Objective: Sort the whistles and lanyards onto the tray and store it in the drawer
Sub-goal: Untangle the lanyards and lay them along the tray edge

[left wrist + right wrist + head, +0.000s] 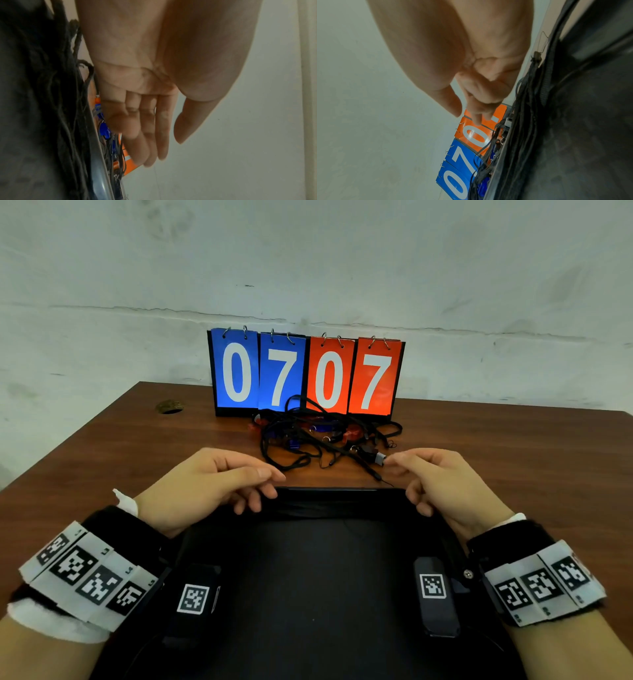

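Black tray lies nearest; left grip and right grip hover at its far rim, fingers loose, empty. Tangled whistles and lanyards lie just beyond on the worktop, nearest whistle beside the right grip.

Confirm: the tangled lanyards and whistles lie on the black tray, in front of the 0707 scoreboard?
Wrong place. In the head view the tangle lies on the wooden table, beyond the black tray, in front of the 0707 scoreboard.
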